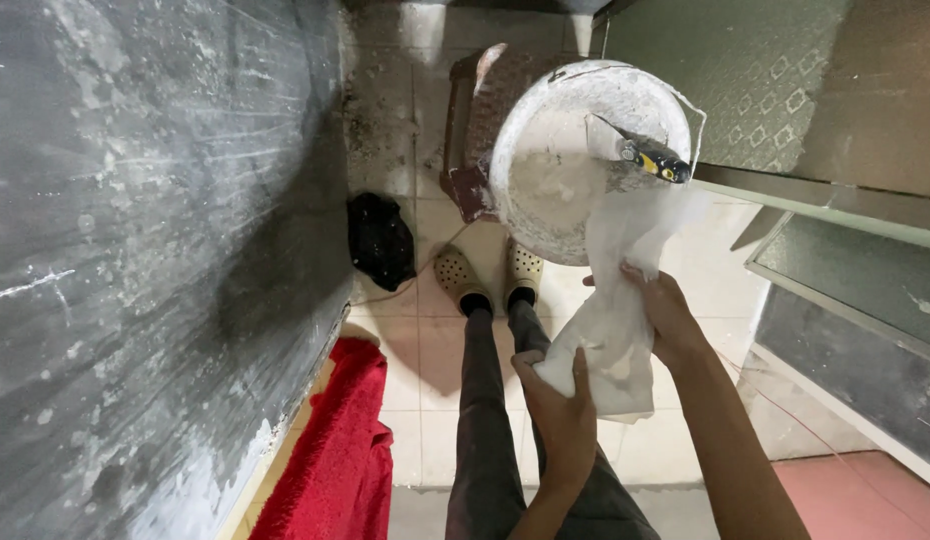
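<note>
The scraper blade [607, 135] with black-and-yellow handle is partly hidden by the white cloth [615, 310]; the red towel [330, 460] is cut off below.

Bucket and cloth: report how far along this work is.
Done: the wall looks coated grey and streaky. In hand: both hands, left hand and right hand, grip a white cloth. Left: the bucket holds white paste and a tool; white spatter remains on the floor.
</note>
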